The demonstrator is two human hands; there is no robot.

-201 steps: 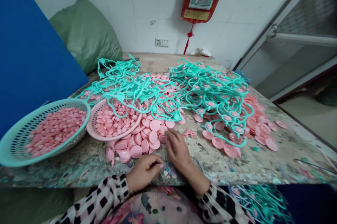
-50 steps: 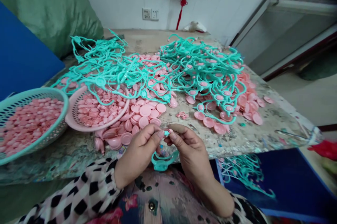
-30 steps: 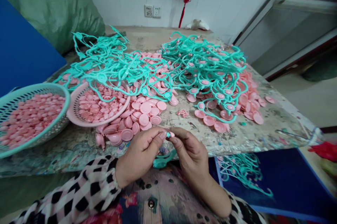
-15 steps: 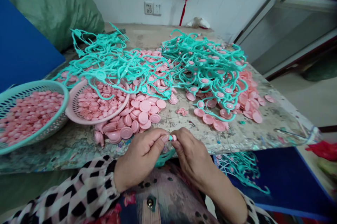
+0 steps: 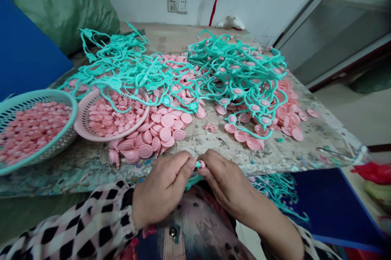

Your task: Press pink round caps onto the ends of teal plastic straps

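My left hand (image 5: pixel 163 186) and my right hand (image 5: pixel 224 180) meet at the table's near edge, fingertips pinched together on a small teal piece with a pink cap (image 5: pixel 200 164). The rest of that teal part is mostly hidden under my hands. Just beyond my fingers lies a heap of pink round discs (image 5: pixel 159 133). Tangled teal plastic strands (image 5: pixel 241 76) with pink caps cover the right middle of the table, and another teal tangle (image 5: pixel 122 68) lies at the left.
A pink basket (image 5: pixel 84 127) of small pink pieces and a teal basket (image 5: pixel 65 98) of pink pieces stand at the left. A blue panel (image 5: pixel 24 60) and a green sack (image 5: pixel 61 7) are behind them. More teal strands (image 5: pixel 275 192) hang below the table at the right.
My hands have come together from the tabletop and picked up a teal part; over the last second they have drawn slightly nearer to me, still pinching the small piece.
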